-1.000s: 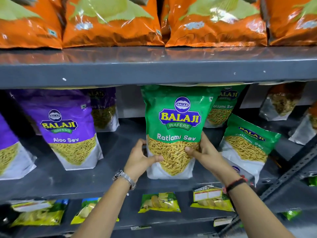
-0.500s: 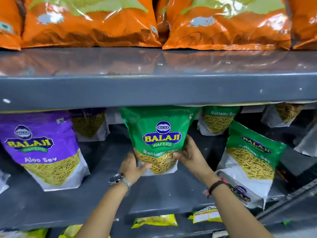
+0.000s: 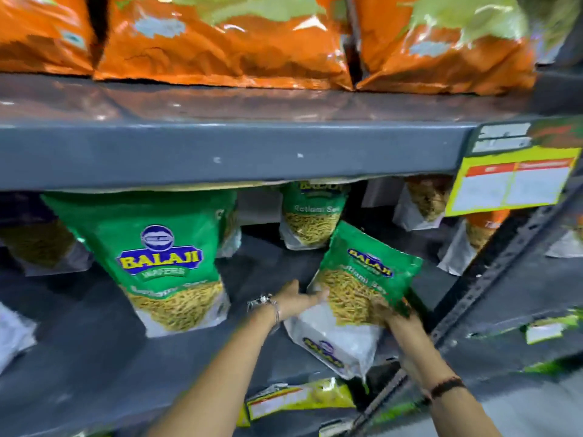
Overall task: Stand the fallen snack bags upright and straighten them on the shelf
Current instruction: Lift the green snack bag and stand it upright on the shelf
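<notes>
A green Balaji Ratlami Sev bag leans tilted at the right of the grey shelf, resting over a fallen bag that lies flat with its white base toward me. My left hand touches the tilted bag's left edge. My right hand grips its lower right side. Another green Ratlami Sev bag stands upright to the left, free of my hands. A third green bag stands further back.
Orange bags fill the upper shelf, whose front edge overhangs the bags. A yellow price tag hangs at right. A slotted upright post bounds the right side. Yellow packets lie on the lower shelf.
Both hands let go of the upright green bag, which now stands at left, and moved right onto the tilted green bag. The view shifted right and is blurred.
</notes>
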Motion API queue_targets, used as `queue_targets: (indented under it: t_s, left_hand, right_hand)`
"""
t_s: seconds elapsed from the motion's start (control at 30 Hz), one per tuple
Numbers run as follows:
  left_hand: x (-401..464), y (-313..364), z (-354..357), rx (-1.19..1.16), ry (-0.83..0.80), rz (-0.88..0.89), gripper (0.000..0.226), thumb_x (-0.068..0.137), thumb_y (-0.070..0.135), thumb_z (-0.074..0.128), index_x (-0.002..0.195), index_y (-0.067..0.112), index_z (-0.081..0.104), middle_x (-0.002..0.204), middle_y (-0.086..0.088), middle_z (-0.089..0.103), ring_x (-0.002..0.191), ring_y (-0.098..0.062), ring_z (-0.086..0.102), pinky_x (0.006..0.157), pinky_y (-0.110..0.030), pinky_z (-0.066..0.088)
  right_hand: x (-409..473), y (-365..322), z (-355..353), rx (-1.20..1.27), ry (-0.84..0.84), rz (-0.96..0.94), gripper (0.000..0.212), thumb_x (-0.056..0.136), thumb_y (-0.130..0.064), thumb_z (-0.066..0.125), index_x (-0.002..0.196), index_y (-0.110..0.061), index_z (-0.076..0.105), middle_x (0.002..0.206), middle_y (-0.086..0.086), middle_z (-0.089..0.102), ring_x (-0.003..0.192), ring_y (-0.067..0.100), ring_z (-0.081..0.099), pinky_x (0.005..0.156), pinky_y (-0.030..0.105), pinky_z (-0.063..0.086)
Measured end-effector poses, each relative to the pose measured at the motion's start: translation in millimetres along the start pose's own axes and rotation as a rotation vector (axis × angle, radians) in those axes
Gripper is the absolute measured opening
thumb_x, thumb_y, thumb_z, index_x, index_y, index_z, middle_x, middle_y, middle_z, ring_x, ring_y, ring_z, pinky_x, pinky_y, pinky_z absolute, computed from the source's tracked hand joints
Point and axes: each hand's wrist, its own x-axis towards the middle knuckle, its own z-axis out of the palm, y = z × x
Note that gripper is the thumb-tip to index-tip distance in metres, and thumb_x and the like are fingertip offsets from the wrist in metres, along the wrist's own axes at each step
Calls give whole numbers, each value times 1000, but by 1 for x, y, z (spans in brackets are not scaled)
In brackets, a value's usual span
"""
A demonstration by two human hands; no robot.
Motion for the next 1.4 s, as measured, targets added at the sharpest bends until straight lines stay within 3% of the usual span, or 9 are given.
queue_targets:
  t_s: [0.03,0.1,0.17,0.27,0.5,0.67,0.93,1.17,1.4]
  left_hand:
    - [4,2,5,-29,-31,-19,68,82,48,52,130,2,36,143,-15,37,131,-25,36,102,-32,35]
    - [2,6,9,-86,-22,15,26,84,42,54,79,17,54,96,-7,54,91,-18,53,68,-26,40]
    - [-4,6,11,-146,-10,54,41,82,37,59,52,22,34,61,2,39,56,-10,38,49,-23,25]
    - [-23,1,15,-135,-10,87,44,78,36,64,54,22,31,52,4,31,43,-6,31,38,-18,21]
    - [-82,-12,24,-267,-40,210,34,66,18,78,72,18,44,76,-6,50,66,-13,45,50,-15,38]
    - [-108,-13,27,-293,195,260,52,41,26,86,77,20,49,99,-19,63,94,-32,59,90,-54,46]
    - [-111,-20,26,-332,306,287,45,56,9,83,78,19,46,94,-11,60,90,-28,57,81,-47,49]
    - [-73,-15,22,-252,483,343,64,52,14,85,105,17,49,117,-11,62,111,-24,55,96,-40,45]
    - [-16,-16,20,-181,650,298,57,56,8,82,103,1,50,104,-16,66,93,-25,58,67,-27,41]
  right_hand:
    - [-2,4,-1,117,-106,105,33,79,-18,64,110,-12,55,100,13,66,82,26,64,64,31,57]
    - [-6,11,-1,172,-204,192,27,83,-14,59,109,-11,54,82,6,62,62,16,58,36,15,44]
    - [-9,15,-4,229,-195,187,33,83,-11,59,114,-3,49,80,6,61,62,17,54,33,14,40]
    - [-27,17,-15,295,-231,183,37,84,-6,58,118,-1,46,98,13,63,71,19,56,50,25,44]
    - [-64,20,-48,318,-340,-177,39,78,2,60,107,-21,51,109,4,64,81,5,68,63,14,56]
    - [-68,3,-53,183,-475,-421,54,73,-16,70,118,-32,43,116,-7,60,104,6,60,81,16,53]
    - [-58,-6,-40,101,-542,-527,62,72,-18,65,126,-28,37,126,1,56,117,15,54,99,33,47]
    - [-23,-21,-17,-23,-494,-606,57,79,2,61,119,-31,35,113,-15,55,103,-4,55,93,24,44]
    - [32,-19,17,-130,-469,-607,68,78,4,61,133,-8,24,112,-17,46,96,-23,48,90,14,45]
